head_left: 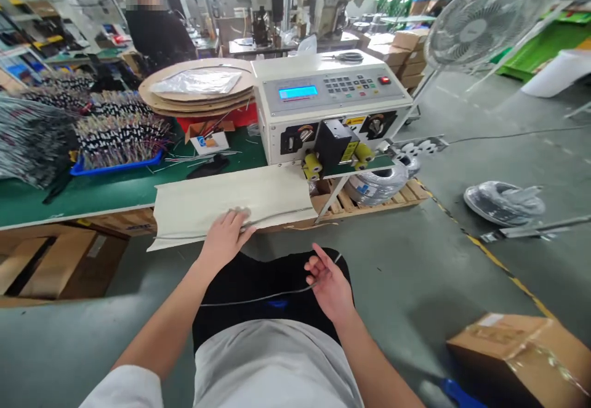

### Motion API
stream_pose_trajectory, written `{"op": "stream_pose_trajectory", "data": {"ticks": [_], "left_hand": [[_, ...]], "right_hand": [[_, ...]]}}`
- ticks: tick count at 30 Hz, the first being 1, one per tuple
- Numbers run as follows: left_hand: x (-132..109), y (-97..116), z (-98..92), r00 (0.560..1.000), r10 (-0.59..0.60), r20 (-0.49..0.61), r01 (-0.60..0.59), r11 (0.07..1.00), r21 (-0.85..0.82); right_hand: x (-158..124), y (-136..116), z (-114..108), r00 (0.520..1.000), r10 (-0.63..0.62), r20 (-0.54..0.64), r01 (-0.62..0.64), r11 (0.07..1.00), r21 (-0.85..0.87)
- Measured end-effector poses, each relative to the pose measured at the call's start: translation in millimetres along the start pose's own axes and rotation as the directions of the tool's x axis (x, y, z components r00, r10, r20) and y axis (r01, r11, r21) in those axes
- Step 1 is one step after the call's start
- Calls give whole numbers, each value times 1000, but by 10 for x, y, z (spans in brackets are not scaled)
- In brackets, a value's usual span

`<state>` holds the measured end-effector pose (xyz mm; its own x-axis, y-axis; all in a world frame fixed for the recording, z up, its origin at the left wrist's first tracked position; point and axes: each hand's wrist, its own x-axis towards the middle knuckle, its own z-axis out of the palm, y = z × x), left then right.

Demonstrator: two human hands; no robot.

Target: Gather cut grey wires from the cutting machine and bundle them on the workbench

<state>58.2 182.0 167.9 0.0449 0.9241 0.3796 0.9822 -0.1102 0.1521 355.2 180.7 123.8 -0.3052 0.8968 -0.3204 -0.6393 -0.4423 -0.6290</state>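
Note:
My left hand [225,237] reaches forward to the white trough tray [194,208] below the cutting machine [330,103], its fingers closed on a grey cut wire [277,216] lying along the tray's front lip. My right hand [329,282] hovers over my lap, palm up, fingers curled around another thin grey wire [258,299] that runs left across my black trousers. The machine has a blue display, a keypad, a red button and yellow rollers [313,165] at its outlet.
Bundles of cut wires [117,134] fill a blue tray on the green bench [115,189]. Cardboard discs [198,88] lie behind. A wire coil [378,183] sits on a pallet, a cardboard box [521,349] at lower right, a fan [484,20] right. Another person [157,26] stands behind.

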Motion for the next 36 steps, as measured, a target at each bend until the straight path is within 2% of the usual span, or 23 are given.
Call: {"op": "stream_pose_trajectory", "data": {"ticks": [3,6,10,14,19,24,28,32,36], "left_hand": [[-232,-1,-111,993,80,-93,-79,997,7],[-536,181,-227,981,102,-164,-118,989,-89],[-1001,579,-306,999,20,-49,-36,936,-351],[-1291,846,-263,999,-23,35,37,896,-443],[-1372,916,-160,996,83,13,-65,866,-495],[-1381,903,-108,991,133,-7,-116,844,-523],[-1369,888,-69,988,156,-17,-142,844,-516],[-1339,887,20,985,129,113,-68,899,-432],[-1387,796,140,934,106,342,-24,972,-233]], "right_hand": [[26,24,180,1000,9,22,-9,1000,-3],[-1,23,371,995,-65,70,63,998,31],[-190,21,502,964,-192,184,190,981,31],[-399,65,454,936,-218,278,234,972,-27],[-444,120,307,931,-196,308,238,966,-104],[-398,172,221,945,-203,256,258,945,-202],[-364,178,267,930,-263,256,307,939,-154],[-336,159,303,949,-255,186,261,965,-8],[-239,222,150,981,-166,97,158,984,85]]}}
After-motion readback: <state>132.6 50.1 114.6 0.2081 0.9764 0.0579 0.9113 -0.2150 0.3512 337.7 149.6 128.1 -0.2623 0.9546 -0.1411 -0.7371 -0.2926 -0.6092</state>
